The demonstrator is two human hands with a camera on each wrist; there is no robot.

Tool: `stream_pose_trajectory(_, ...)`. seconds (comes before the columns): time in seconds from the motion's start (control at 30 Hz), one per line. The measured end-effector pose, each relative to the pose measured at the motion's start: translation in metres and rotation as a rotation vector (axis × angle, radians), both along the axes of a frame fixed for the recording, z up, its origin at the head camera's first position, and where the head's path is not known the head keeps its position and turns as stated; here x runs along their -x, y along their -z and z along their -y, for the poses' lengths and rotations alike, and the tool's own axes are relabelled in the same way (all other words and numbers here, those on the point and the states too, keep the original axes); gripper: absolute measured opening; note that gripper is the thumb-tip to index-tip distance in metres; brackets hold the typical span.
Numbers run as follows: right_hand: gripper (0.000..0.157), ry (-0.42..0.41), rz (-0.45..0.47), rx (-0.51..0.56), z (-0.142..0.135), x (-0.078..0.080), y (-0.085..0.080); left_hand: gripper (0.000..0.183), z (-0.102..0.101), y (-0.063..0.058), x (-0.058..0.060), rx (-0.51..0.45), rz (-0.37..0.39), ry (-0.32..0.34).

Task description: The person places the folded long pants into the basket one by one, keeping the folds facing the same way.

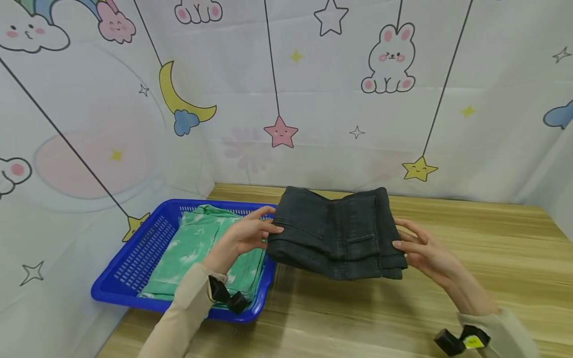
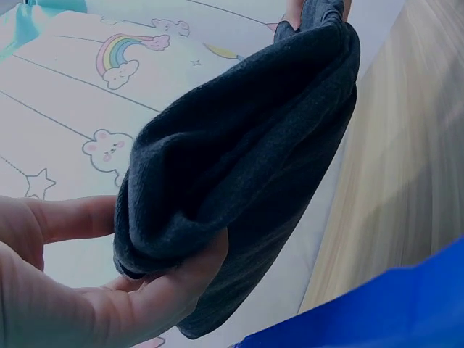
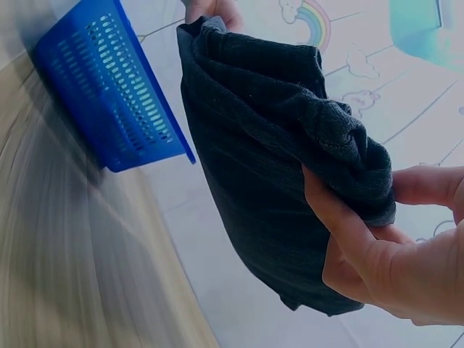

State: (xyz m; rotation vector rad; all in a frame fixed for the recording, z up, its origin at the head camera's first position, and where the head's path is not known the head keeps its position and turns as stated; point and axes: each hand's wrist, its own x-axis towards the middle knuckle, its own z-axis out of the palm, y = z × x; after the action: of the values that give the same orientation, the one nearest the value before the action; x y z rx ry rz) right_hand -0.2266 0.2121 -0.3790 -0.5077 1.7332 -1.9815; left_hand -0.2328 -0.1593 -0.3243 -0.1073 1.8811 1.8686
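Folded dark jeans hang in the air above the table, held at both ends. My left hand grips their left end, with the thumb on one side and fingers on the other, as the left wrist view also shows. At the opposite end, my right hand pinches the folded layers between thumb and fingers. The right wrist view shows the jeans' stacked folds. Left of them stands a blue plastic basket, and a folded green and white cloth lies inside it.
The basket's right rim is close beside my left hand and the jeans' left end. Below is a wood-grain table. A white curtain printed with cartoon stars and rabbits rises behind the table and along its left side.
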Motion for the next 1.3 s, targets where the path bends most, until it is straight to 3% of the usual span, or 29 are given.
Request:
stream_pose_trajectory(0.27, 0.052, 0.042, 0.003, -0.033, 0.014, 0.002, 0.001, 0.048, 0.012, 0.001, -0.002, -0.029, -0.025, -0.01)
stream_pose_trajectory(0.87, 0.048, -0.009, 0.002, 0.119, 0.044, 0.003, -0.003, 0.048, 0.038, 0.006, -0.012, -0.117, -0.062, -0.065)
stream_pose_trajectory(1.3, 0.051, 0.016, -0.002, 0.097, 0.06, 0.002, -0.004, 0.065, 0.052, 0.015, -0.022, -0.125, -0.061, -0.082)
